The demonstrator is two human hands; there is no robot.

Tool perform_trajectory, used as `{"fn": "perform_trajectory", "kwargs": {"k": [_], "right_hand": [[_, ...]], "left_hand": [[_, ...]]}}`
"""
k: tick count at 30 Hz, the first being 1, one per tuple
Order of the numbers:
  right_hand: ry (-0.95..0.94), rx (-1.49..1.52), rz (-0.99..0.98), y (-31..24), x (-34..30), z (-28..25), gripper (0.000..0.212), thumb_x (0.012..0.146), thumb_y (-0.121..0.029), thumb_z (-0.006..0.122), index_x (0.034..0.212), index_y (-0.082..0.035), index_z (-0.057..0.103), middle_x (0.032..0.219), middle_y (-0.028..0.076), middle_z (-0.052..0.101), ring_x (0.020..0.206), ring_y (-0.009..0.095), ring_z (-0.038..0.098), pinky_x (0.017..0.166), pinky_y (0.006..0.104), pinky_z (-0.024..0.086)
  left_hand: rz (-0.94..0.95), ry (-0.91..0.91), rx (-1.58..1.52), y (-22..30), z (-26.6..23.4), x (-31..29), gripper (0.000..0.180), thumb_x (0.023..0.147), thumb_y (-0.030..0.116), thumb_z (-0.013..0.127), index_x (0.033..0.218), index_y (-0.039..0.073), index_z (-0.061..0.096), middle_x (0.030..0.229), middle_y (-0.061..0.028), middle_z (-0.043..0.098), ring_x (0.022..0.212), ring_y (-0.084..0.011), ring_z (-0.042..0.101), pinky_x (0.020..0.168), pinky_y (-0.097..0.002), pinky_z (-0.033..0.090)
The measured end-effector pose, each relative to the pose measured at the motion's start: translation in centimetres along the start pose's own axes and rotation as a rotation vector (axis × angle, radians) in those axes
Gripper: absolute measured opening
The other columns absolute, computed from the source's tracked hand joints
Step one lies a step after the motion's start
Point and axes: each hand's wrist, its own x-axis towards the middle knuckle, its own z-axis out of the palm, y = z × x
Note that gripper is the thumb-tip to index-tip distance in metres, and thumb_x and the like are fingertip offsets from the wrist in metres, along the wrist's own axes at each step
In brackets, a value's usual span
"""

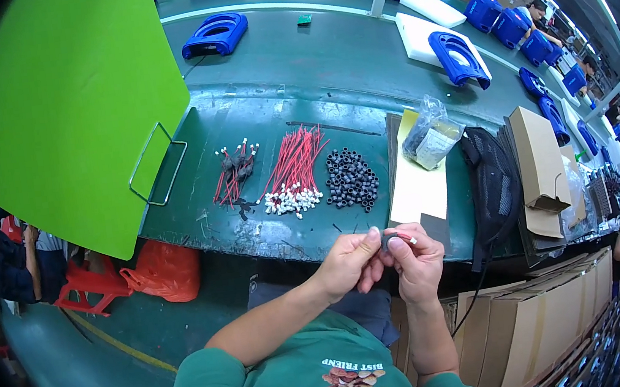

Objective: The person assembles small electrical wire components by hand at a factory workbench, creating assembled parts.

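Note:
My left hand (356, 261) and my right hand (419, 261) meet over the table's front edge, both closed with fingertips close together. From my right hand's pinch a short red wire (405, 237) sticks out with a small white connector at its end, and a dark part sits by it between the hands. What my left fingers grip is hidden. On the table lie a bundle of red wires (296, 153) with white connectors, a pile of black ring-like caps (352, 179), and a smaller group of red wires with black pieces (237, 173).
A bright green panel (79, 113) with a metal handle rises at left. Right of the caps are a plastic bag (432, 141) on yellow paper, a black mesh bag (493, 176) and cardboard (539, 160). Blue housings (217, 34) lie beyond; people work at far right.

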Motion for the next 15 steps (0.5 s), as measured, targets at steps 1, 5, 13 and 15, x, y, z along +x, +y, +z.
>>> {"fn": "perform_trajectory", "kwargs": {"k": [1, 5, 13, 15], "right_hand": [[0.003, 0.000, 0.000, 0.1, 0.1, -0.1, 0.014, 0.079, -0.004, 0.060, 0.091, 0.002, 0.063, 0.081, 0.004, 0.055, 0.058, 0.005, 0.048, 0.048, 0.0161, 0.037], [-0.096, 0.083, 0.115, 0.0, 0.5, -0.5, 0.012, 0.075, 0.000, 0.062, 0.087, 0.003, 0.064, 0.080, 0.006, 0.054, 0.058, 0.010, 0.051, 0.051, 0.0187, 0.040], [-0.170, 0.363, 0.076, 2.6, 0.7, -0.9, 0.007, 0.067, 0.007, 0.062, 0.066, 0.002, 0.056, 0.070, 0.005, 0.050, 0.049, 0.009, 0.046, 0.043, 0.0192, 0.039], [-0.197, 0.426, 0.096, 4.0, 1.0, 0.0, 0.008, 0.068, 0.005, 0.062, 0.068, 0.002, 0.055, 0.069, 0.004, 0.049, 0.049, 0.009, 0.046, 0.042, 0.0190, 0.039]], "left_hand": [[-0.002, -0.002, 0.000, 0.1, 0.2, -0.1, 0.030, 0.091, 0.030, 0.044, 0.078, 0.004, 0.052, 0.054, -0.0010, 0.049, 0.037, -0.0054, 0.043, 0.036, -0.0176, 0.033], [0.075, -0.024, 0.035, 0.5, -0.3, -0.6, 0.031, 0.089, 0.030, 0.048, 0.076, 0.002, 0.054, 0.054, -0.0006, 0.051, 0.036, -0.0052, 0.041, 0.036, -0.0175, 0.032], [-0.030, -0.095, 0.082, 0.5, -0.5, -1.4, 0.026, 0.090, 0.022, 0.046, 0.077, 0.003, 0.057, 0.055, 0.0019, 0.050, 0.039, -0.0022, 0.040, 0.036, -0.0157, 0.031], [-0.022, -0.083, 0.093, 0.7, -1.0, -1.9, 0.026, 0.090, 0.021, 0.046, 0.077, 0.002, 0.057, 0.056, 0.0014, 0.050, 0.039, -0.0028, 0.041, 0.036, -0.0159, 0.031]]}}
